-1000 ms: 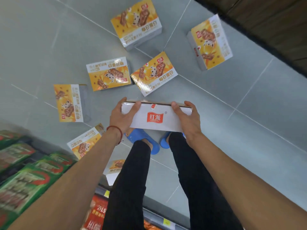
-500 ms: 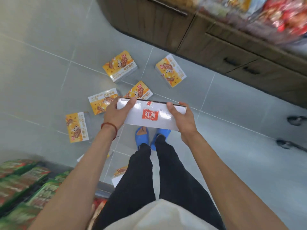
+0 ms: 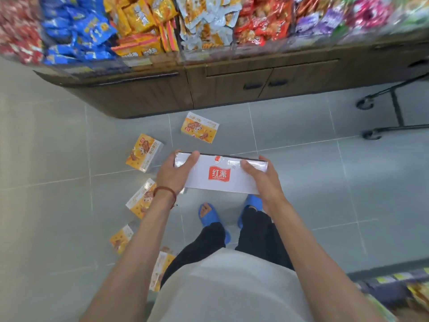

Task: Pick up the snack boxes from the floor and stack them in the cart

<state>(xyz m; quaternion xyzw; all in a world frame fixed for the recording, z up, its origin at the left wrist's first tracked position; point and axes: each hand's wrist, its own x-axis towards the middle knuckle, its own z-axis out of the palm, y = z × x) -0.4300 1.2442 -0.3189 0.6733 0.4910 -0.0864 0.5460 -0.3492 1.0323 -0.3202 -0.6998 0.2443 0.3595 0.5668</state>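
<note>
I hold a white snack box (image 3: 220,175) with a red logo at waist height, above my feet. My left hand (image 3: 174,173) grips its left end and my right hand (image 3: 262,177) grips its right end, thumbs over the top edge. Several orange snack boxes lie on the grey tiled floor: one (image 3: 200,127) near the cabinet, one (image 3: 144,152) left of my left hand, one (image 3: 140,201) partly behind my left wrist, and two (image 3: 121,238) (image 3: 160,270) lower left. The cart's black frame and wheels (image 3: 371,134) show at the far right edge; its basket is out of view.
A wooden display cabinet (image 3: 232,89) with doors runs across the top, heaped with bagged snacks (image 3: 204,22). A shelf of goods (image 3: 399,289) sits at the lower right corner. My blue slippers (image 3: 209,217) stand on the tiles below the box.
My view has swung up and to the right: the cabinet top with its snacks and the cart's wheels came into sight. The floor boxes shifted to the left. Both hands keep hold of the white box.
</note>
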